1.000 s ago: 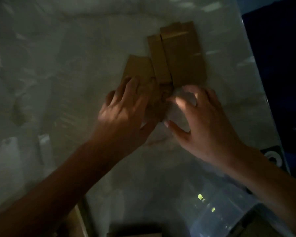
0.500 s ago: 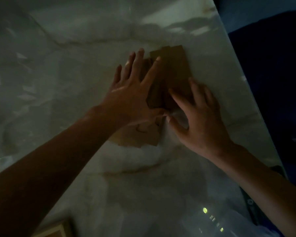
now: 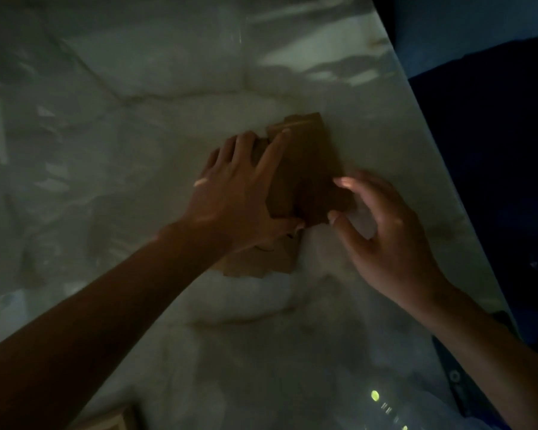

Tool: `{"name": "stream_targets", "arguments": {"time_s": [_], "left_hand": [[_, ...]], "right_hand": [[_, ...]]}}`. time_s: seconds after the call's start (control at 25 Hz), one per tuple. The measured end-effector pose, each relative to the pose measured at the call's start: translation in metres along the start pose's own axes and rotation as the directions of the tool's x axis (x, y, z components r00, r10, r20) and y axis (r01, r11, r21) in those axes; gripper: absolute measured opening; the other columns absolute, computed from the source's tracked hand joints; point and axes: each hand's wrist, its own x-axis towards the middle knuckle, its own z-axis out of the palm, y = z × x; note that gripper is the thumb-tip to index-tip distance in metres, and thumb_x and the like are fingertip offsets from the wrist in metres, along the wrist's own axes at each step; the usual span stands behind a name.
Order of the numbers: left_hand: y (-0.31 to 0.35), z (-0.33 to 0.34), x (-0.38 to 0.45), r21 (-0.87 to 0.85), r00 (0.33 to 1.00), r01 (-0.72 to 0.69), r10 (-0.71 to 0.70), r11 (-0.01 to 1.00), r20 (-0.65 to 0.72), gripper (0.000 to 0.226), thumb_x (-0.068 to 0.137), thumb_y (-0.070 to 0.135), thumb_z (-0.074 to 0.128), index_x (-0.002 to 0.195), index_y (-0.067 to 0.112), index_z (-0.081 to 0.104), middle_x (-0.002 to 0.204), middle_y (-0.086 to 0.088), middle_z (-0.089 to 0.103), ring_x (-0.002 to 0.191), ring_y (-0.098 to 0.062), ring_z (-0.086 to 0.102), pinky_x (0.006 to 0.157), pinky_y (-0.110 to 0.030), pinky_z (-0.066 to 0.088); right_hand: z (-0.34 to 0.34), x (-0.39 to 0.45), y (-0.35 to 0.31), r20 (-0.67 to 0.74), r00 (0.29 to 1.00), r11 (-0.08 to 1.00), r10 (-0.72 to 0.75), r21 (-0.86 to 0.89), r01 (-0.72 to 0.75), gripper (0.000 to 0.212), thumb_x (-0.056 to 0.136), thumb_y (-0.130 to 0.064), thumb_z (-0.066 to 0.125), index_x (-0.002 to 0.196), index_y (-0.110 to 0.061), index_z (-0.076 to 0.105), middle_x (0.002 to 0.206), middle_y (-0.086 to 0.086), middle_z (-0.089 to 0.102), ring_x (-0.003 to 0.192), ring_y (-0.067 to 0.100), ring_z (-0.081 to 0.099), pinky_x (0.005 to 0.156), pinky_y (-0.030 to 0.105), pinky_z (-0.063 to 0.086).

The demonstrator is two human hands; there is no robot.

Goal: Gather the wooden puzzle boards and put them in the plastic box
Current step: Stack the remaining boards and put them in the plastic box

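The scene is dim. Several flat brown wooden puzzle boards (image 3: pixel 308 169) lie overlapped in a loose pile on the pale marble table (image 3: pixel 168 88). My left hand (image 3: pixel 239 187) rests flat on the pile's left side, fingers spread, thumb at the near edge of the top boards. A lighter board (image 3: pixel 261 259) sticks out from under that wrist. My right hand (image 3: pixel 382 231) hovers at the pile's right edge, fingers curled and apart, fingertips by the boards' corner. A clear plastic box (image 3: pixel 401 408) shows faintly at the bottom right.
The table's right edge (image 3: pixel 432 150) runs diagonally, with a dark drop beyond it. A wooden corner (image 3: pixel 112 423) pokes in at the bottom left. Blurred pale shapes lie at the far left of the table.
My left hand has slid the boards closer together into a tighter pile. My right hand has drawn back from the top of the boards to their right edge.
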Motion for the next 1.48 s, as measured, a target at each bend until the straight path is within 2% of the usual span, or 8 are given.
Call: {"name": "stream_targets", "arguments": {"time_s": [0.2,0.36,0.48,0.72,1.04,1.2,1.32,1.48], "left_hand": [[-0.003,-0.001,-0.031,-0.063,0.999,0.052,-0.052,0.997,0.0,0.121,0.056,0.087,0.054,0.155,0.028,0.017,0.142,-0.013,0.041,0.129,-0.034,0.039,0.105,-0.046,0.037],[0.0,0.001,-0.056,-0.143,0.997,0.071,-0.072,0.987,0.004,0.122,0.055,0.087,0.058,0.154,0.033,0.01,0.147,-0.012,0.036,0.131,-0.033,0.037,0.107,-0.047,0.038],[0.006,0.003,-0.079,-0.211,0.998,0.056,-0.062,0.976,-0.024,0.121,0.057,0.084,0.062,0.154,0.032,0.011,0.145,-0.012,0.038,0.128,-0.032,0.04,0.102,-0.045,0.044],[0.018,0.009,-0.111,-0.285,0.997,-0.005,-0.017,0.959,-0.075,0.114,0.061,0.082,0.063,0.154,0.029,0.025,0.144,-0.014,0.043,0.129,-0.033,0.043,0.101,-0.043,0.045],[0.009,0.004,-0.143,-0.295,0.999,-0.02,0.026,0.955,0.019,0.116,0.062,0.085,0.06,0.155,0.032,0.016,0.152,-0.012,0.031,0.135,-0.034,0.034,0.104,-0.048,0.042],[0.008,0.001,-0.162,-0.413,0.995,0.037,0.003,0.91,0.096,0.115,0.059,0.09,0.057,0.153,0.04,0.013,0.156,0.004,0.018,0.137,-0.014,0.027,0.109,-0.031,0.031],[0.007,0.002,-0.173,-0.57,0.985,0.173,-0.149,0.803,0.089,0.105,0.059,0.082,0.065,0.146,0.04,0.024,0.145,0.012,0.029,0.123,0.005,0.032,0.095,-0.01,0.03],[0.004,0.002,-0.188,-0.604,0.936,0.315,-0.347,0.732,0.068,0.048,0.065,0.062,0.069,0.097,0.036,0.045,0.098,0.017,0.052,0.085,0.001,0.053,0.066,-0.013,0.041]], "right_hand": [[-0.002,-0.003,-0.017,0.05,0.961,0.916,0.271,0.295,-0.273,0.042,0.093,-0.017,0.066,0.134,-0.017,0.056,0.126,0.002,0.06,0.105,0.012,0.061,0.083,0.017,0.05],[-0.012,0.013,-0.032,0.14,0.847,0.588,0.513,0.662,-0.466,0.037,0.096,-0.004,0.059,0.132,-0.012,0.052,0.124,0.015,0.061,0.09,0.017,0.062,0.072,0.022,0.05],[-0.021,0.017,-0.036,0.229,0.8,0.565,0.555,0.602,-0.564,0.035,0.096,-0.013,0.06,0.13,-0.017,0.054,0.119,0.011,0.066,0.09,0.024,0.064,0.076,0.037,0.052],[-0.012,-0.003,-0.044,0.497,0.708,0.485,0.503,0.516,-0.706,0.026,0.09,-0.026,0.067,0.116,-0.022,0.07,0.109,0.0,0.076,0.103,0.017,0.071,0.095,0.04,0.054],[-0.001,-0.031,-0.057,0.75,0.552,0.222,0.364,0.506,-0.833,0.034,0.08,-0.01,0.068,0.113,-0.011,0.073,0.109,0.015,0.076,0.097,0.028,0.074,0.075,0.037,0.061],[0.0,-0.046,-0.063,0.722,0.571,0.256,0.389,0.511,-0.821,0.035,0.081,-0.007,0.067,0.115,-0.015,0.072,0.109,0.014,0.076,0.1,0.029,0.073,0.081,0.042,0.059],[0.0,-0.057,-0.07,0.676,0.605,0.301,0.421,0.525,-0.796,0.036,0.076,-0.013,0.071,0.112,-0.017,0.073,0.107,0.012,0.077,0.097,0.028,0.074,0.081,0.042,0.059],[0.0,-0.072,-0.084,0.604,0.661,0.39,0.446,0.534,-0.75,0.028,0.077,-0.018,0.072,0.104,-0.024,0.075,0.1,0.006,0.078,0.09,0.021,0.075,0.072,0.036,0.057]]}}
